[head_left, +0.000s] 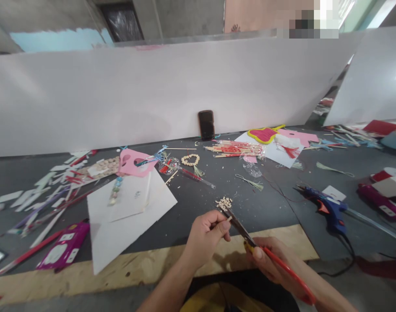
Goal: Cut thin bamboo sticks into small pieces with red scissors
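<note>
My left hand [209,234] is closed, pinching a short, thin wooden stick [229,219] between thumb and fingers. In my right hand [272,260] is a pair of scissors [240,227] with red and yellow handles. Their long metal blades point up and left, right beside the stick; whether the blades touch it I cannot tell. Just past the blade tips lies a small heap of short, pale cut pieces [224,203] on the dark tabletop. Part of the handles is hidden by my right fingers.
A blue glue gun [332,212] with its cord lies at right. Behind are packed sticks [235,148], a beaded ring with tassel [190,160] and a phone [206,125] leaning on the white board [145,95]. White sheets [113,242] and a purple box [66,245] lie left.
</note>
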Demonstrator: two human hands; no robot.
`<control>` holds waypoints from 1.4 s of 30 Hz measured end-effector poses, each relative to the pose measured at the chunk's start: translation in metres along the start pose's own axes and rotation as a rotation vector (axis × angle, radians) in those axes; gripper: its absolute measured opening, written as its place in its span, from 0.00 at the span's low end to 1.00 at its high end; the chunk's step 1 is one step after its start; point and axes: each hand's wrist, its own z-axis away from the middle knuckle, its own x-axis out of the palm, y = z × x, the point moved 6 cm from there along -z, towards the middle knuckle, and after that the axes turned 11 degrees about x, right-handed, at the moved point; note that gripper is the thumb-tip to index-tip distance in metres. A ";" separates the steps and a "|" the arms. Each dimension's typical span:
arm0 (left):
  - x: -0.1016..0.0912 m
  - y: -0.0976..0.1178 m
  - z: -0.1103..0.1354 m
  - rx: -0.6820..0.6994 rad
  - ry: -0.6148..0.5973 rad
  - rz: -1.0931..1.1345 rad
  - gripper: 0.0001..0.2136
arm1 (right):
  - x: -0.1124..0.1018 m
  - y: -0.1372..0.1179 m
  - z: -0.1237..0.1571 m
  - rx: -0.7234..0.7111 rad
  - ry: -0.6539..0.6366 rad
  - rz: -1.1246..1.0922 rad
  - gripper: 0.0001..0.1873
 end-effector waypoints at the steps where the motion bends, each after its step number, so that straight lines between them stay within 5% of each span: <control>1: 0.000 0.000 0.000 0.001 -0.004 -0.005 0.13 | 0.000 -0.002 0.001 -0.009 -0.014 -0.019 0.30; 7: 0.001 -0.001 0.000 0.008 -0.007 0.009 0.14 | 0.003 -0.005 0.002 -0.030 -0.049 -0.012 0.30; 15: 0.003 -0.005 0.002 0.010 0.025 0.085 0.14 | -0.019 -0.014 0.004 -0.146 0.522 0.646 0.20; 19: 0.007 -0.008 0.003 -0.017 0.038 0.115 0.12 | -0.021 -0.020 0.005 -0.193 0.686 0.844 0.16; 29: 0.008 -0.012 0.003 -0.031 0.007 0.180 0.13 | -0.009 -0.026 0.002 -0.278 0.572 0.751 0.15; 35: 0.003 -0.003 0.003 0.080 0.065 -0.061 0.10 | -0.014 -0.026 0.003 -0.232 0.736 0.904 0.13; 42: 0.007 -0.004 0.004 0.095 0.075 -0.123 0.10 | -0.013 -0.017 -0.003 -0.289 0.733 0.948 0.14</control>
